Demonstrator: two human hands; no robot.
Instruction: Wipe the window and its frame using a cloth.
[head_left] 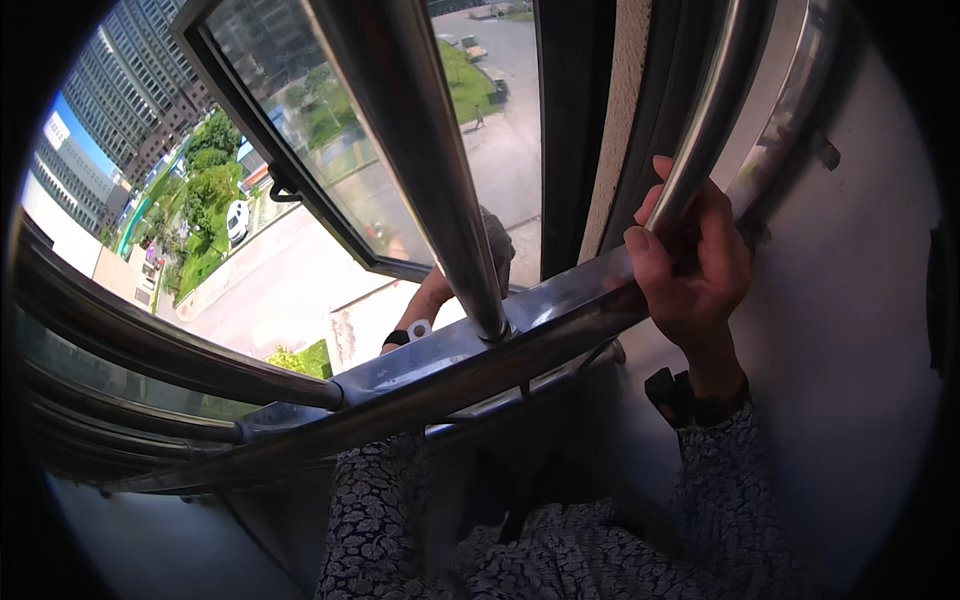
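Observation:
My right hand [700,255] is wrapped round a shiny metal bar [712,130] of the railing at the right, its thumb and fingertips curled about the tube. My left arm passes behind the railing's lower rail [580,285], and my left hand [432,292] is by the lower edge of the tilted window pane [500,150]. A grey, rough-looking cloth [497,243] bunches at that hand against the glass. A thick upright bar [400,130] in front hides most of the left fingers. Dark bands circle both wrists.
More metal bars [180,330] run off to the left. The open window's dark frame [270,160] carries a handle [283,187]. Outside, far below, lie pavement, greenery, a white car [237,221] and tall buildings. A pale wall [850,330] stands on the right.

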